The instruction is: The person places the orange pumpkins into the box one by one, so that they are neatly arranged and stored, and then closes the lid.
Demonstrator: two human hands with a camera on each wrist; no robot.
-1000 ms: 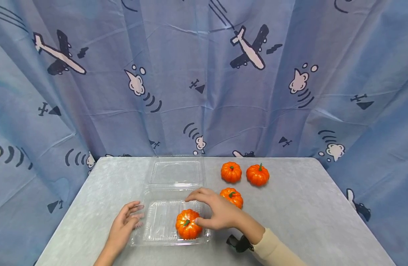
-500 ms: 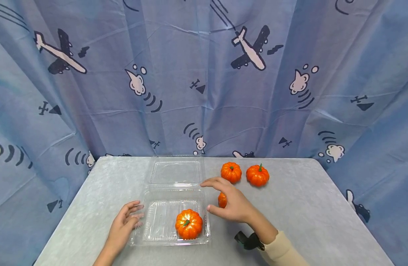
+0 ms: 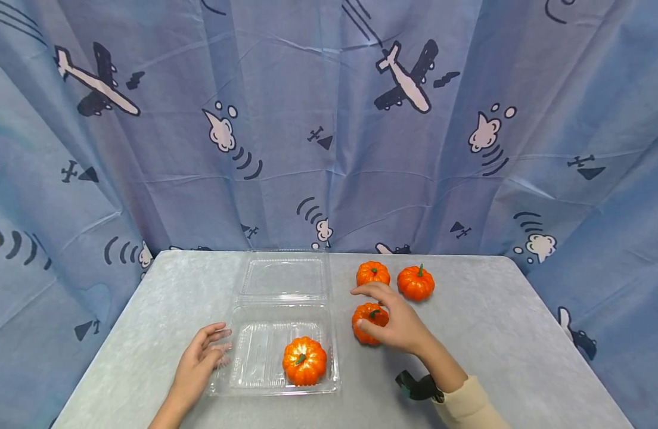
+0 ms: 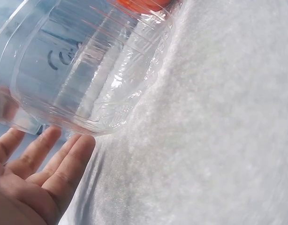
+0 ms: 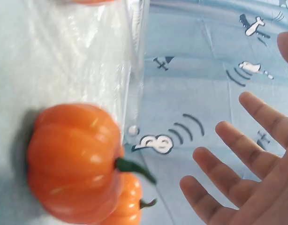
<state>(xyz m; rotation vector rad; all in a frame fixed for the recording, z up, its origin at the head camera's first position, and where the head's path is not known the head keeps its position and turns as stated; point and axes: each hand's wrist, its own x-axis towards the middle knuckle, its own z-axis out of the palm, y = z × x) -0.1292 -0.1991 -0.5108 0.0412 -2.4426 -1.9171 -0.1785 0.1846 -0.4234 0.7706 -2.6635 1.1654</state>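
A clear plastic clamshell box [image 3: 254, 357] lies with its lid [image 3: 283, 279] folded back. One small orange pumpkin [image 3: 304, 361] with a green stem sits in the box's right part. My left hand [image 3: 197, 364] is at the box's left wall; in the left wrist view its fingertips [image 4: 85, 143] touch or nearly touch the plastic. Over another pumpkin [image 3: 363, 325] on the table, right of the box, hovers my right hand [image 3: 396, 322]. It partly hides that pumpkin. In the right wrist view the fingers are spread, apart from the near pumpkin [image 5: 73, 161].
Behind my right hand, two more pumpkins stand near the back of the table: one on the left [image 3: 372, 272] and one on the right [image 3: 416, 282]. A blue curtain [image 3: 329, 119] with aeroplane prints hangs behind the grey table [image 3: 495, 333]. A black strap [image 3: 419, 386] is on my right wrist.
My right hand has moved right, from over the pumpkin in the box to over the pumpkin beside it. The left hand and the box have stayed put.
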